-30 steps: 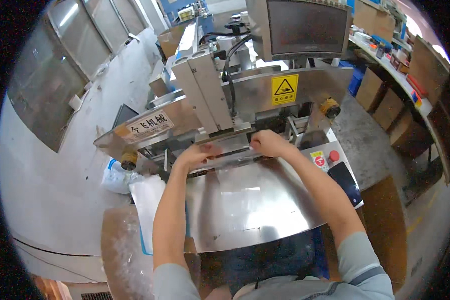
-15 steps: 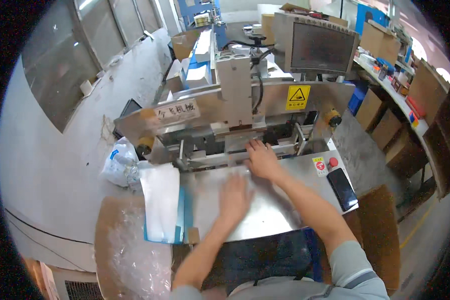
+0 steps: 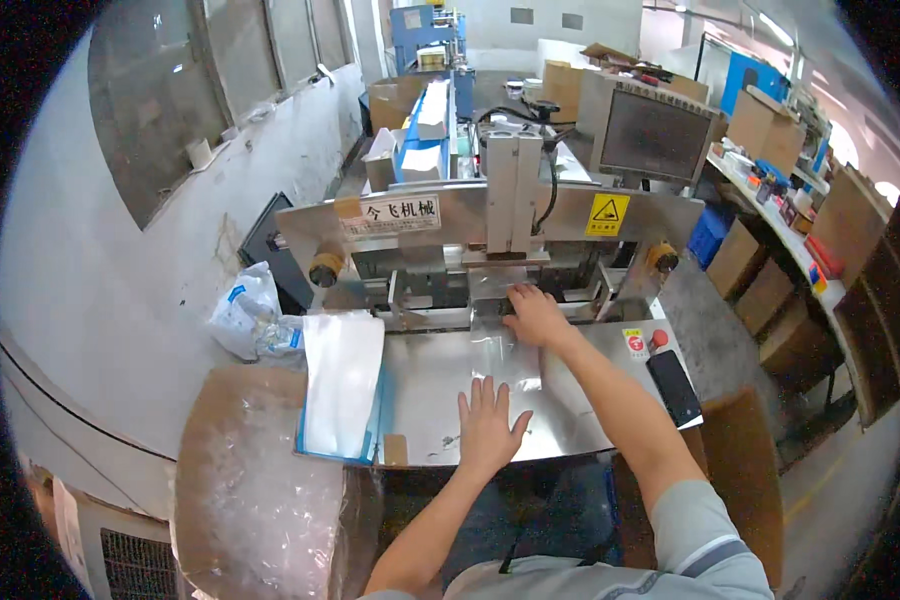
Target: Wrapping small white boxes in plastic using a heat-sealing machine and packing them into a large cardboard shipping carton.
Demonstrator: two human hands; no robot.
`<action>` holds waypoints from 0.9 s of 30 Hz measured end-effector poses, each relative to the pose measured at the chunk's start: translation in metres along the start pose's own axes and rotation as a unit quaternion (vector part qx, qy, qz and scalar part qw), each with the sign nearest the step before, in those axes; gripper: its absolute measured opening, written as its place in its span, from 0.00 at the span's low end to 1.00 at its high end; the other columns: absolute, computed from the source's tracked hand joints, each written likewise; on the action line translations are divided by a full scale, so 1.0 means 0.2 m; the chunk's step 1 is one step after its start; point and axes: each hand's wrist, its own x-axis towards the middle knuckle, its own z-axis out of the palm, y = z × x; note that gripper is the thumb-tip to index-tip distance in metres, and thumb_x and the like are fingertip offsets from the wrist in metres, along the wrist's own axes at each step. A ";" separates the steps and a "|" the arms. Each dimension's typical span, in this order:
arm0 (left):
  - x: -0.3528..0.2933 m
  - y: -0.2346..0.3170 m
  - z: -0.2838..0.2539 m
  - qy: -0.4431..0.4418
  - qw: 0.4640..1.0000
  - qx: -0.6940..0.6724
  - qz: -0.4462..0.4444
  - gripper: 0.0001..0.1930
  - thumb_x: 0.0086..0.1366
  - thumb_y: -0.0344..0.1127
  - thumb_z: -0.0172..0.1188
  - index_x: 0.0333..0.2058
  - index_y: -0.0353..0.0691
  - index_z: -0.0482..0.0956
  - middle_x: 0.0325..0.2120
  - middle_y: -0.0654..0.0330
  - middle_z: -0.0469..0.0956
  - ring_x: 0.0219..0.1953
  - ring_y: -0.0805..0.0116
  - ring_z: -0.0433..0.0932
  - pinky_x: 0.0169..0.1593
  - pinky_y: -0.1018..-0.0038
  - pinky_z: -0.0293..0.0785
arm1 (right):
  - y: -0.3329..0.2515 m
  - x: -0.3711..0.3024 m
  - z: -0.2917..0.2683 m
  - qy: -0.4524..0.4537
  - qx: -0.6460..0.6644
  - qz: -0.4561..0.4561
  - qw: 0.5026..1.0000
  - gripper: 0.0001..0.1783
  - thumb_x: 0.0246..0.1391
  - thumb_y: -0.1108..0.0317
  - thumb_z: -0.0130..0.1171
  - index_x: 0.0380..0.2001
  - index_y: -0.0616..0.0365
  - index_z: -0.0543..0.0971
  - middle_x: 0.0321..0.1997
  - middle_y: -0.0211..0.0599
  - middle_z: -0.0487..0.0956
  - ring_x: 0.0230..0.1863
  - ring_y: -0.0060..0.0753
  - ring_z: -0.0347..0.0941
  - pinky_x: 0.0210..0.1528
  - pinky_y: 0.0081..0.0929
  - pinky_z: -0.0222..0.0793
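A strip of clear plastic film lies on the steel worktable, its far end under the press head of a metal machine. My right hand rests on the film's far part, fingers stretched forward beside the machine's opening. Close to the film's near end, my left hand is spread flat low over the steel, holding nothing; whether its fingertips touch the film I cannot tell. A stack of white sheets lies in a blue tray to the left.
Loose clear plastic fills a cardboard box at the left. A black phone and a red button sit at the table's right edge. A monitor stands behind the machine. Crumpled plastic bags lie against the left side.
My left hand has drawn back toward the table's near edge, fingers now spread. The right hand stays by the press opening. The whole view has shifted a little.
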 end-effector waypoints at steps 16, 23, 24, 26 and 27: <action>0.00 -0.01 -0.01 0.075 0.986 -0.032 -0.143 0.45 0.66 0.56 0.58 0.67 0.26 0.52 0.68 0.33 0.51 0.72 0.33 0.46 0.70 0.37 0.40 | 0.06 0.17 -0.04 0.020 -0.054 -0.007 0.998 0.21 0.61 0.56 0.54 0.50 0.59 0.74 0.39 0.49 0.84 0.49 0.56 0.78 0.54 0.53 0.69; -0.01 -0.04 0.01 0.100 0.981 -0.050 -0.159 0.46 0.67 0.55 0.57 0.68 0.25 0.50 0.68 0.33 0.50 0.72 0.33 0.44 0.71 0.39 0.40 | 0.10 0.17 -0.08 -0.041 -0.004 -0.019 0.999 0.26 0.64 0.57 0.49 0.61 0.59 0.69 0.48 0.54 0.82 0.54 0.56 0.76 0.58 0.50 0.68; 0.00 -0.03 0.01 0.102 0.980 -0.065 -0.158 0.45 0.67 0.55 0.57 0.68 0.25 0.50 0.68 0.33 0.50 0.72 0.33 0.44 0.71 0.39 0.40 | 0.13 0.14 -0.07 -0.014 0.038 -0.027 0.999 0.28 0.65 0.57 0.49 0.64 0.60 0.68 0.51 0.56 0.80 0.56 0.57 0.75 0.60 0.48 0.67; -0.01 -0.04 -0.01 0.109 0.978 -0.075 -0.160 0.45 0.67 0.55 0.57 0.68 0.25 0.50 0.68 0.33 0.50 0.72 0.33 0.44 0.71 0.39 0.40 | 0.14 0.03 -0.09 0.041 0.139 -0.028 0.989 0.28 0.64 0.57 0.50 0.61 0.63 0.70 0.55 0.58 0.78 0.58 0.57 0.74 0.62 0.47 0.66; -0.03 -0.06 -0.02 0.111 0.979 -0.071 -0.158 0.45 0.67 0.54 0.57 0.68 0.25 0.50 0.68 0.32 0.50 0.72 0.32 0.45 0.71 0.39 0.40 | 0.12 -0.06 -0.11 0.091 0.241 -0.029 0.966 0.28 0.64 0.56 0.51 0.59 0.66 0.72 0.59 0.59 0.76 0.60 0.57 0.73 0.63 0.46 0.66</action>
